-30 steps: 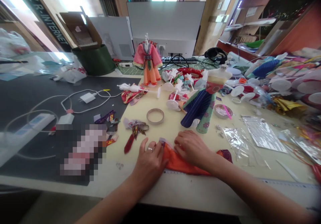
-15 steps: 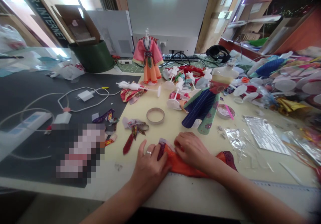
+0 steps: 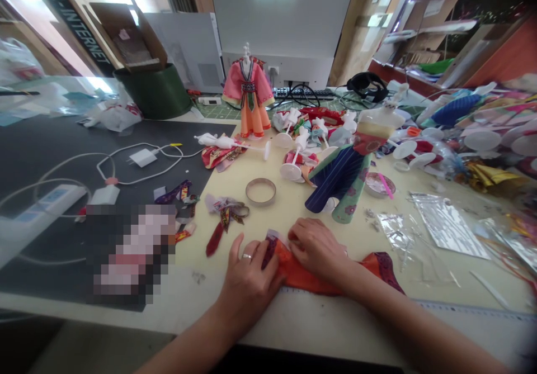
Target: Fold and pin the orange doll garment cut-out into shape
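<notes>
My left hand point(image 3: 247, 284), with a ring on one finger, and my right hand point(image 3: 316, 245) both press and pinch a strip of orange cloth point(image 3: 308, 276) on the cream work surface point(image 3: 201, 251). A dark purple patterned border point(image 3: 388, 270) finishes its right end. The cloth's left end is folded up between my hands, showing a dark band point(image 3: 269, 252). Just above my hands lie ribbon scraps point(image 3: 222, 220) and a thin metal hoop point(image 3: 260, 192). A blue and green doll gown point(image 3: 338, 181) on a white stand lies beyond my right hand.
A pink and orange doll gown point(image 3: 247, 91) stands at the back. White stands and fabric pile up at the right. Plastic sheets point(image 3: 447, 226) lie to the right, a ruler point(image 3: 461, 308) runs along the front edge, and cables and a power strip point(image 3: 56, 203) sit on a dark mat.
More of the orange cloth and its purple-bordered end now shows to the right of my right hand. My hands have gathered the folded end between them, and the view has tilted slightly.
</notes>
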### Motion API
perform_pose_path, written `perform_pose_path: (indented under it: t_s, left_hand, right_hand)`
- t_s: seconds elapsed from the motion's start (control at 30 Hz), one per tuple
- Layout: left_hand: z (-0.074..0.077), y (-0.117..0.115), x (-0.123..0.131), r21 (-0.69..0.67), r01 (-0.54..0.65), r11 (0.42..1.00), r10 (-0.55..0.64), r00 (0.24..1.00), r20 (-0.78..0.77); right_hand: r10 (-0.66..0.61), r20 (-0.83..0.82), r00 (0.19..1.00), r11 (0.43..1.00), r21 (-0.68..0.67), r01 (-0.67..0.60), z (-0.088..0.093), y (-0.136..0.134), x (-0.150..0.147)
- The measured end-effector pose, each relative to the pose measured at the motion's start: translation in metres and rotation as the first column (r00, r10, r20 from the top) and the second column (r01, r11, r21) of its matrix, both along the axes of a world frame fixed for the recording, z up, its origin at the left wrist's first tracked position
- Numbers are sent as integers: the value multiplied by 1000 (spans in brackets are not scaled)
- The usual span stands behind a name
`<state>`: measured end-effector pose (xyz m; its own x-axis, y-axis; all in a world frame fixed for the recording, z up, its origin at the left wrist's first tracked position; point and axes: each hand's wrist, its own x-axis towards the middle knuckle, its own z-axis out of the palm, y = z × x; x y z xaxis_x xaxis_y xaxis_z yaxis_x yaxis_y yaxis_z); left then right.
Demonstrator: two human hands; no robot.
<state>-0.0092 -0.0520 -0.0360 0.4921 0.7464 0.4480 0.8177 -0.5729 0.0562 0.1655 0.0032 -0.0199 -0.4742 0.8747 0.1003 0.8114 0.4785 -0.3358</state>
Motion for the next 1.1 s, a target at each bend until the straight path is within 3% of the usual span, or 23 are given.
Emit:
perform_pose_path:
  t_s: [0.67, 1.1]
  left_hand:
    - [-2, 1, 0, 5, -42, 999, 42, 999, 0]
    - [-4, -1, 0, -11, 45, 999, -44, 998, 32]
  right_hand:
    - [5, 3, 1000, 999, 34, -5, -3, -1, 1]
    - [-3, -35, 999, 1000, 27, 4, -5, 0, 1]
